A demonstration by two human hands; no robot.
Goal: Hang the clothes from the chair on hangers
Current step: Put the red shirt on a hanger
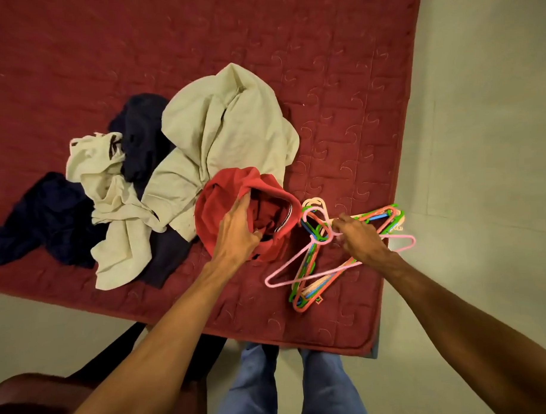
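- The step in hand looks like pairing the first garment with a hanger. The left hand [238,236] grips the red shirt [222,196], its fingers curled into the open neck or hem; which opening it is I cannot tell.
- The right hand [361,239] is curled over the top of the pink hanger [277,271], apparently pinching it near the hook, on the stack of coloured plastic hangers [386,213].
- The red shirt lies bunched on the maroon quilted bed cover [338,80], at the near right edge of the clothes pile and just left of the hangers.
- The rest of the pile is further left and farther off. A large cream garment [232,130] touches the red shirt, with a navy garment [142,134] and a smaller cream piece [109,169] beyond it.
- The chair [30,398] shows only as a dark corner at near left. Whether any clothes remain on it cannot be told.
- The next move likely calls for lifting the pink hanger free of the tangled hooks without dragging the others along. One shoulder of it would then go into the opening the left hand holds wide.
- No brand, label or writing can be read. The red shirt shows a striped trim inside its edge, and a small mark at the near end of the hanger stack is too small to make out.
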